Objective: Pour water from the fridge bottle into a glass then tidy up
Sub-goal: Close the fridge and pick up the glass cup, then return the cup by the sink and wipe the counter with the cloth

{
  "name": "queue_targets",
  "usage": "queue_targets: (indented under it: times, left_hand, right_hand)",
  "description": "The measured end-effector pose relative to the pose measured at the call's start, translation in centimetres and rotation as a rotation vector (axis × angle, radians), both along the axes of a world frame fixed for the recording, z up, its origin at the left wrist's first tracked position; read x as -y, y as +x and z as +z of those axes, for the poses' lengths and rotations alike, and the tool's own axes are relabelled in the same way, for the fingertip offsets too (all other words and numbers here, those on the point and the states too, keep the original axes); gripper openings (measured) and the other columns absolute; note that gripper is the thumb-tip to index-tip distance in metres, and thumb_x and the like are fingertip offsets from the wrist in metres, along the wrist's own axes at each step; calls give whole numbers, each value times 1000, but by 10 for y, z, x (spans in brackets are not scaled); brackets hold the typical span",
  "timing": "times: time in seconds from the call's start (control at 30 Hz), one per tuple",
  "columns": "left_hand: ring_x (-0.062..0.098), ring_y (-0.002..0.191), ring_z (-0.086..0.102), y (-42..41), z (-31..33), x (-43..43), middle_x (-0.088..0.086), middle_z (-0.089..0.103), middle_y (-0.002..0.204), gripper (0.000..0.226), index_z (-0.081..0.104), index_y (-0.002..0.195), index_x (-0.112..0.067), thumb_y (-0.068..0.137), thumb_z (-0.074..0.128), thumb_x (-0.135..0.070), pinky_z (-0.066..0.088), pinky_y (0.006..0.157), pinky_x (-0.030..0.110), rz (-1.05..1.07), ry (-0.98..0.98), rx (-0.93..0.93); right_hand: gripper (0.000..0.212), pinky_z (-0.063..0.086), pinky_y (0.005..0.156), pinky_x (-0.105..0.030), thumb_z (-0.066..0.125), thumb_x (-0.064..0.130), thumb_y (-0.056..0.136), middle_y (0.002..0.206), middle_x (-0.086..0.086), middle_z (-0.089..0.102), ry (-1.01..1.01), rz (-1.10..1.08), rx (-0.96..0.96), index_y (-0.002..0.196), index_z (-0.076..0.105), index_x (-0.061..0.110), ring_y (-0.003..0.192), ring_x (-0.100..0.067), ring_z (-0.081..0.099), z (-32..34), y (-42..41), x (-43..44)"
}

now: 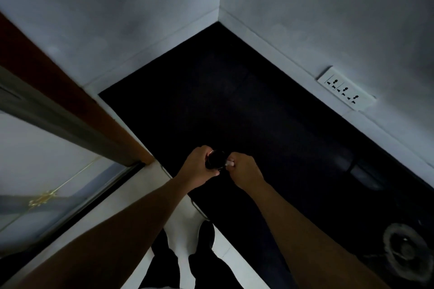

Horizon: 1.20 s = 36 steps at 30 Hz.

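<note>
- Left hand (pixel 199 166) wrapped around a dark round object (pixel 215 159), probably the bottle seen from above, fingers curled tight on its side.
- Right hand (pixel 244 170) closed at the object's right edge, fingertips (pixel 231 164) pinching something small and pale there; too dim to tell what.
- Object held low over the near left part of a black countertop (pixel 234 101).
- Wall socket (pixel 345 88) on the right wall, well apart from both hands.
- Dark round shape (pixel 408 251) at lower right, unclear.

Both forearms are bare, no sleeves, watch or rings showing on the left hand (pixel 198 166) or right hand (pixel 244 170). At six o'clock, dark trousers (pixel 206 267) and dark shoes (pixel 206 234).
</note>
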<state>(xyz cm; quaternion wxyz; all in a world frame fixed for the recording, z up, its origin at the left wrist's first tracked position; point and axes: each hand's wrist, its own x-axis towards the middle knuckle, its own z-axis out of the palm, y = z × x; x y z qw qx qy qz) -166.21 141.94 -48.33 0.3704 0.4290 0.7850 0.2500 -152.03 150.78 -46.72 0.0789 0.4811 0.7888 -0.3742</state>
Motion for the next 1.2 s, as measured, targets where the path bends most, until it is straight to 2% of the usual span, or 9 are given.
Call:
queue_targets:
  times: [0.13, 0.3, 0.43, 0.6, 0.7, 0.87, 1.2]
  left_hand:
    - [14, 97, 60, -3, 8, 2, -1, 54, 109, 55, 55, 119, -16, 71, 83, -17, 46, 76, 22, -34, -74, -60]
    - [23, 105, 59, -11, 34, 11, 5, 50, 114, 49, 55, 118, -15, 76, 78, -20, 48, 85, 29, -44, -145, -168]
    - [23, 116, 51, -16, 68, 25, 5, 52, 123, 42, 55, 119, -19, 82, 74, -25, 49, 95, 33, -104, -56, -274]
    - [25, 118, 48, -19, 134, 39, 2, 51, 126, 49, 55, 122, -22, 81, 71, -43, 46, 101, 38, -295, 60, -450]
    - [25, 124, 43, -17, 178, 40, 2, 46, 135, 58, 49, 132, -23, 83, 66, -51, 40, 107, 40, -445, 79, -543]
    - [28, 126, 43, 12, 233, 39, 5, 47, 137, 62, 47, 134, -23, 84, 62, -56, 39, 106, 42, -680, 136, -650]
    - [27, 123, 44, 177, 295, 95, 3, 48, 132, 58, 49, 128, -25, 83, 60, -60, 42, 103, 42, -1075, 359, -635]
  right_hand:
    - [5, 53, 63, -35, 59, 14, 88, 91, -12, 61, 42, 5, 9, 87, 57, 10, 76, -25, 62, 6, 4, 6]
    - [12, 54, 76, -36, 57, 18, 92, 104, -11, 59, 173, 8, 76, 101, 61, 10, 92, -25, 61, 36, 9, 18]
    - [24, 49, 91, -38, 65, 24, 89, 113, -9, 61, 298, 56, 165, 111, 61, 15, 108, -28, 56, 70, 15, 33]
    - [32, 43, 98, -39, 65, 28, 87, 118, -9, 61, 403, -29, 258, 116, 60, 17, 114, -28, 54, 127, 22, 64]
    - [33, 43, 99, -40, 63, 30, 88, 120, -11, 60, 422, -96, 322, 116, 59, 16, 115, -30, 53, 162, 29, 88]
    - [40, 41, 99, -43, 64, 40, 89, 123, -12, 59, 454, -291, 352, 119, 57, 15, 118, -33, 52, 217, 64, 134]
    - [38, 44, 92, -41, 63, 41, 87, 121, -11, 62, 413, -764, 411, 116, 59, 16, 113, -35, 57, 284, 219, 271]
